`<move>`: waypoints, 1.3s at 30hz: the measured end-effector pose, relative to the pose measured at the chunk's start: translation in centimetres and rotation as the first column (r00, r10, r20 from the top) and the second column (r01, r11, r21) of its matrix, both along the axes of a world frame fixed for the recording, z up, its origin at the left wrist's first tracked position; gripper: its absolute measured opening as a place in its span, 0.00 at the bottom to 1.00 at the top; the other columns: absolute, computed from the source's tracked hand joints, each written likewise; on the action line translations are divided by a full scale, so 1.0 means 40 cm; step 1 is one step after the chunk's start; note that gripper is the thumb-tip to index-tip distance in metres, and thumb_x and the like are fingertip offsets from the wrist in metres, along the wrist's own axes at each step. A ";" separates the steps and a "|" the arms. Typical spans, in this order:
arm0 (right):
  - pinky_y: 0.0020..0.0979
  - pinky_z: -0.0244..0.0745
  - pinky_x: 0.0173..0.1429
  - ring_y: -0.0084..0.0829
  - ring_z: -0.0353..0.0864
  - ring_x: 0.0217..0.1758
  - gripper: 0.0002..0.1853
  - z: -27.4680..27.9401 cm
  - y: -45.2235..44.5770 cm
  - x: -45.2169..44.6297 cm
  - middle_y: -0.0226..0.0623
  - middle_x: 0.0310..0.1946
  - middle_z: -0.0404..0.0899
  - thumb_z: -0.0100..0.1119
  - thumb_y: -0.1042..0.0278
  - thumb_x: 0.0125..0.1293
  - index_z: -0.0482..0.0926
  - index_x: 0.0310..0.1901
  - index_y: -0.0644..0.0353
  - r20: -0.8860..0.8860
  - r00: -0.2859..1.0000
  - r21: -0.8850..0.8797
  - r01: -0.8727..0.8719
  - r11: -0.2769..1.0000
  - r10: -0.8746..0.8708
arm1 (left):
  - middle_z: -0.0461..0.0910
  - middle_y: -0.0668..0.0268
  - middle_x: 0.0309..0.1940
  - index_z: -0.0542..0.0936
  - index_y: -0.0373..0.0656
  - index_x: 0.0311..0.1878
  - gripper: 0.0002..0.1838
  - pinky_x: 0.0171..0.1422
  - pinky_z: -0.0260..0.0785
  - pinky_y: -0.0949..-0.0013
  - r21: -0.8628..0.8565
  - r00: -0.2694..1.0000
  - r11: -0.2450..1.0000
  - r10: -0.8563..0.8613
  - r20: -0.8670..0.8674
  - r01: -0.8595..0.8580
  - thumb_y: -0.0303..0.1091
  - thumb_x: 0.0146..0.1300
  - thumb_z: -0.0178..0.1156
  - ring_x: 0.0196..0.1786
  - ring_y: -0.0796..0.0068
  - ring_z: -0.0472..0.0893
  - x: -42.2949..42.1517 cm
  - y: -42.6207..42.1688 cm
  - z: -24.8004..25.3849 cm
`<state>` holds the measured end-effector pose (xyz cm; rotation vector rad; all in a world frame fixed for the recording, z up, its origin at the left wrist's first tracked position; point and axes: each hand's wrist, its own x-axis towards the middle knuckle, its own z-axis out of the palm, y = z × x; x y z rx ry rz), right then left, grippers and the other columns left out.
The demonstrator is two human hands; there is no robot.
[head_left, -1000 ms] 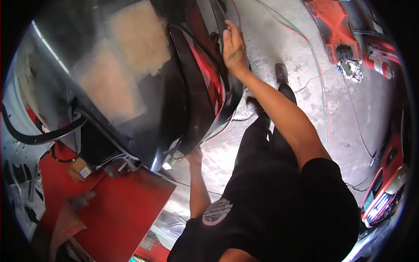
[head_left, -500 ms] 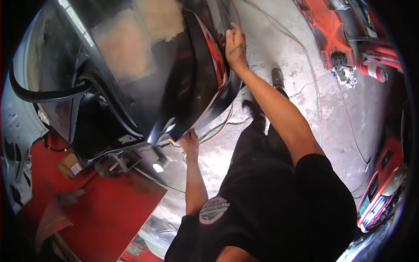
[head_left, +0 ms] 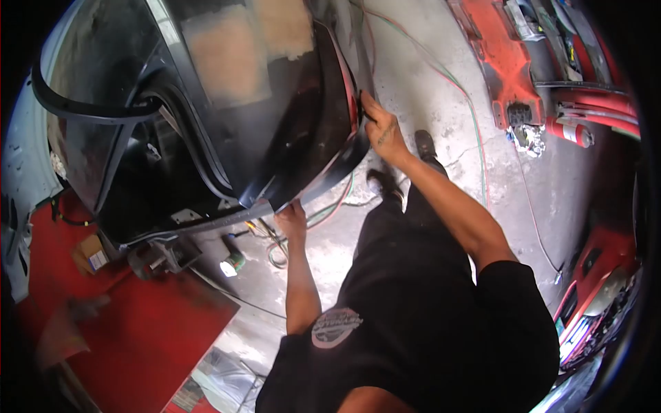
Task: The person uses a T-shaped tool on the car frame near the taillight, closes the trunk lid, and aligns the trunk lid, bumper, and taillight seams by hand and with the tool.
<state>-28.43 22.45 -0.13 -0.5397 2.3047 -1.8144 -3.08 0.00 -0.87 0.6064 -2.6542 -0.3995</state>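
Note:
A black car body [head_left: 289, 117] with two tan patches fills the upper left. My left hand [head_left: 292, 220] is at the lower corner of its black bumper panel [head_left: 323, 180], its fingers closed at the edge and partly hidden beneath it. Farther up, my right hand [head_left: 385, 135] holds the panel's outer rim beside the red tail light [head_left: 350, 89], fingers over the edge. A curved black strip [head_left: 89, 109] sticks out from the car on the left.
Below the car lies a red panel [head_left: 151, 337], with a small cardboard box [head_left: 91, 255] on it. A lit lamp [head_left: 232, 264] and hoses [head_left: 475, 131] are on the concrete floor. Red car parts [head_left: 502, 62] stand at the right.
The view has shifted, so the car sits farther right. My right hand has gone from lying extended along the bumper to holding its rim. My left hand stays at the lower corner; the lamp shows more fully.

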 end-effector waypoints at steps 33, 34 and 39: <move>0.53 0.75 0.69 0.47 0.78 0.62 0.29 0.114 0.043 -0.130 0.41 0.58 0.74 0.52 0.90 0.56 0.71 0.62 0.64 0.614 0.573 -0.273 -0.492 0.827 0.543 | 0.82 0.53 0.36 0.72 0.31 0.54 0.12 0.37 0.83 0.61 0.865 0.369 -0.240 0.927 0.069 0.440 0.29 0.73 0.53 0.31 0.61 0.85 -0.194 0.397 0.009; 0.52 0.76 0.69 0.47 0.77 0.63 0.29 0.123 0.045 -0.135 0.42 0.58 0.74 0.52 0.89 0.55 0.71 0.62 0.64 0.615 0.566 -0.270 -0.503 0.821 0.549 | 0.82 0.54 0.33 0.72 0.32 0.54 0.12 0.35 0.83 0.62 0.854 0.373 -0.254 0.925 0.078 0.453 0.30 0.73 0.54 0.29 0.61 0.85 -0.189 0.392 0.005; 0.54 0.76 0.69 0.46 0.77 0.63 0.27 0.154 0.032 -0.120 0.44 0.58 0.75 0.51 0.90 0.54 0.73 0.59 0.64 0.622 0.600 -0.204 -0.496 0.844 0.503 | 0.80 0.62 0.24 0.78 0.34 0.45 0.12 0.30 0.80 0.64 0.805 0.314 -0.199 0.949 0.017 0.558 0.36 0.74 0.58 0.24 0.68 0.82 -0.132 0.365 -0.053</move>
